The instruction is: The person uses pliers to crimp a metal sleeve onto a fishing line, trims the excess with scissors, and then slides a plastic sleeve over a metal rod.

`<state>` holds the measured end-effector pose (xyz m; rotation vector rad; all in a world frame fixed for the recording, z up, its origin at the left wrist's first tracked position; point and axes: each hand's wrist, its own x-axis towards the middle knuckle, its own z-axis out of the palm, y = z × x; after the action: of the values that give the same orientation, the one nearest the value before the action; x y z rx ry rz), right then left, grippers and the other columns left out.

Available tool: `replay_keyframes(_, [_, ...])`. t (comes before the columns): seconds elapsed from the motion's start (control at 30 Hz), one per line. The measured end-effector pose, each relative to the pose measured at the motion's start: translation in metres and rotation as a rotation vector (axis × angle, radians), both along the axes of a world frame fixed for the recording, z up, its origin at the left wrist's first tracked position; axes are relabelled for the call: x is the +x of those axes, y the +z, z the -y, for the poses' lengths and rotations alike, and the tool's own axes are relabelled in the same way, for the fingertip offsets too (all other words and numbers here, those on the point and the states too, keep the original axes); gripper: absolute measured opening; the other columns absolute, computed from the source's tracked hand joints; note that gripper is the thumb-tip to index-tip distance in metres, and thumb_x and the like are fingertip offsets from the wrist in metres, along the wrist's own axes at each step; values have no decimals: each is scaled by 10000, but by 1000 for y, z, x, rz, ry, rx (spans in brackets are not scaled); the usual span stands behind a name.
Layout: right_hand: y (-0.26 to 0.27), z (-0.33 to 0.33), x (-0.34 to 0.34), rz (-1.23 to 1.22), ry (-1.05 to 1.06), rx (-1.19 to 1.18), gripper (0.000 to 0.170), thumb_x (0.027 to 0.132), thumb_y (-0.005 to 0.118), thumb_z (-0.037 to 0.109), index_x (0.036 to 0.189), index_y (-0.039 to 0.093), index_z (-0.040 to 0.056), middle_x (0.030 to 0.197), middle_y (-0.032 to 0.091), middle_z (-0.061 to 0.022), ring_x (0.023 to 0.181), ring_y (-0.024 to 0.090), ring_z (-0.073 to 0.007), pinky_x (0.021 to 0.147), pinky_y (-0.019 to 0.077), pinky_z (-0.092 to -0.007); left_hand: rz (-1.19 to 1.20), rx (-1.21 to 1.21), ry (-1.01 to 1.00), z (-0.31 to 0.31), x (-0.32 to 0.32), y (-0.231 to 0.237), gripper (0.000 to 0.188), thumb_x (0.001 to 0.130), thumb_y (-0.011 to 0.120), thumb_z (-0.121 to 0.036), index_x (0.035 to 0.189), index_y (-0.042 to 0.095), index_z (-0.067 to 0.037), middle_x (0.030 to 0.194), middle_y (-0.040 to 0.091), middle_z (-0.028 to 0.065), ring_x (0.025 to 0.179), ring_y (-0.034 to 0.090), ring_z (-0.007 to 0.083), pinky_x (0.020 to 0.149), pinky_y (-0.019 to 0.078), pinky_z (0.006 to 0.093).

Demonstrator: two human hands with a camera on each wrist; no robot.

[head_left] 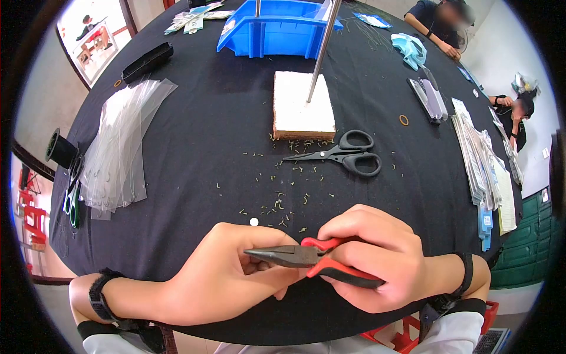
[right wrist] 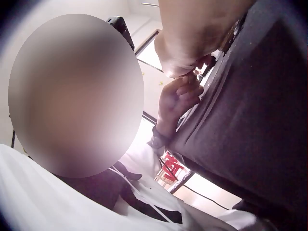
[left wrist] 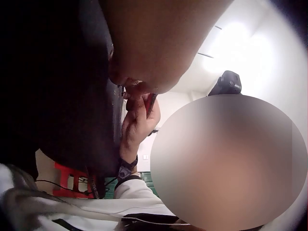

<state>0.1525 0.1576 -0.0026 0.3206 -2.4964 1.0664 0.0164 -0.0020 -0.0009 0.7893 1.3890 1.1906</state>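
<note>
In the head view my right hand grips needle-nose pliers by their red and black handles. The dark nose points left, its jaws closed together, across the front of my left hand. The left hand's fingers are curled in by the plier nose; I cannot tell whether they hold something small. Just beyond the hands, a small white disc lies on the black cloth among scattered greenish clippings. Black-handled scissors lie farther out, blades to the left. Both wrist views show the hands close together.
A metal rod rises from a white-topped block, with a blue bin behind. Clear plastic sleeves, a spool and green-handled scissors lie left. At right are a stapler and stacked packets.
</note>
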Motion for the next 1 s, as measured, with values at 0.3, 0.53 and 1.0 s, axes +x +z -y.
replay_keyframes(0.3, [1,-2,6,276,-23,-324,51,773,620,4,803,604,-34,928,598,-145,746,598,-183,656,465,-269,-2,25,-34,1,-1,1,157,877,586,-71,981,628,39,760,613,26,638,527,27,541,414,181])
replay_keyframes(0.53, [-1,-4,6,372,28,-484,75,796,589,23,841,597,-36,866,594,-111,728,588,-183,630,452,-276,-181,70,-78,2,0,-2,129,872,590,-63,936,644,36,744,629,38,586,521,41,503,409,193])
replay_keyframes(1.0, [3,-2,4,317,-41,-356,147,756,660,11,898,639,-23,958,594,-132,816,601,-185,719,478,-285,-361,146,12,0,0,6,102,812,665,-66,861,649,22,715,632,53,551,507,36,472,388,208])
